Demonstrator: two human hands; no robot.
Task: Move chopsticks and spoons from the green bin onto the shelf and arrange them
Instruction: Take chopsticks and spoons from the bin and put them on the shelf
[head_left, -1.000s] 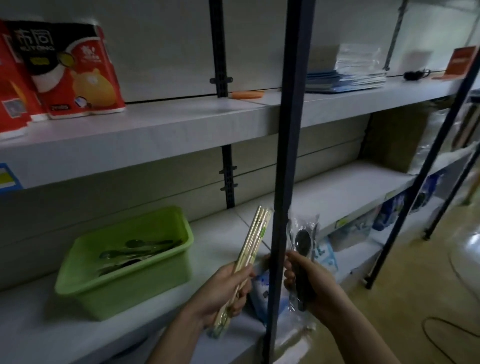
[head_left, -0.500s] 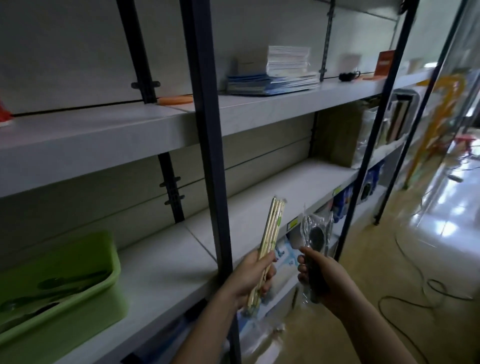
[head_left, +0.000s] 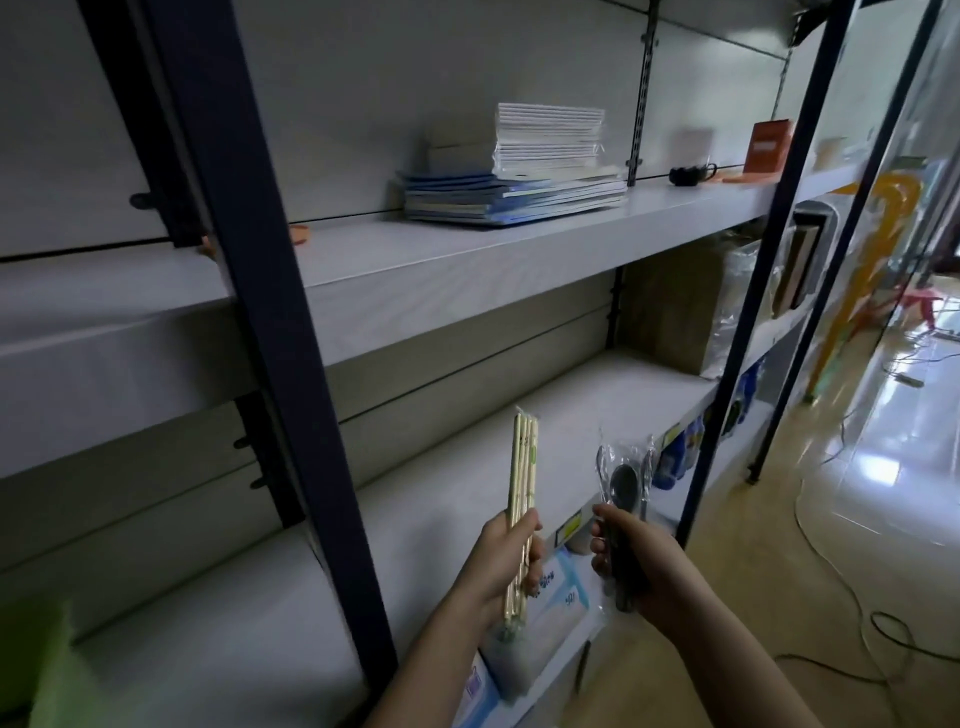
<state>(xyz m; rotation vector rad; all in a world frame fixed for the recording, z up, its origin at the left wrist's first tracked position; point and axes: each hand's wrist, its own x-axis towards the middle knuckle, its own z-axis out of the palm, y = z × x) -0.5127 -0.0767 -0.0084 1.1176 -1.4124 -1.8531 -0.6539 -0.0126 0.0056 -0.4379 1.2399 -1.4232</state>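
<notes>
At lower left, only a blurred corner of the green bin (head_left: 31, 665) showed on the middle shelf (head_left: 519, 441), well apart from both hands. Right of it, a dark upright post (head_left: 270, 332) crossed the view. Left hand (head_left: 498, 561) had fingers curled round the lower half of a wrapped bundle of wooden chopsticks (head_left: 523, 483), held upright with tips above the hand. Just beside it but not touching, right hand (head_left: 644, 566) gripped the handle of a black spoon (head_left: 623, 488) in a clear plastic sleeve, bowl end up. Both items were in the air at the shelf's front edge, none laid down yet.

Versus half a second before: same grips and same items, but the bin had slid almost out of frame as the view swung right and more of the aisle showed.

Shelf boards were pale grey. Upper shelf (head_left: 467, 249) carried a stack of notebooks (head_left: 519, 192), a black cup (head_left: 688, 174) and an orange card (head_left: 769, 145). A cardboard box (head_left: 670, 312) sat at the middle shelf's far end. Blue-and-white packets (head_left: 561, 597) lay on the board below the hands. Glossy floor (head_left: 883, 493) at right had cables (head_left: 831, 597) trailing across it.
</notes>
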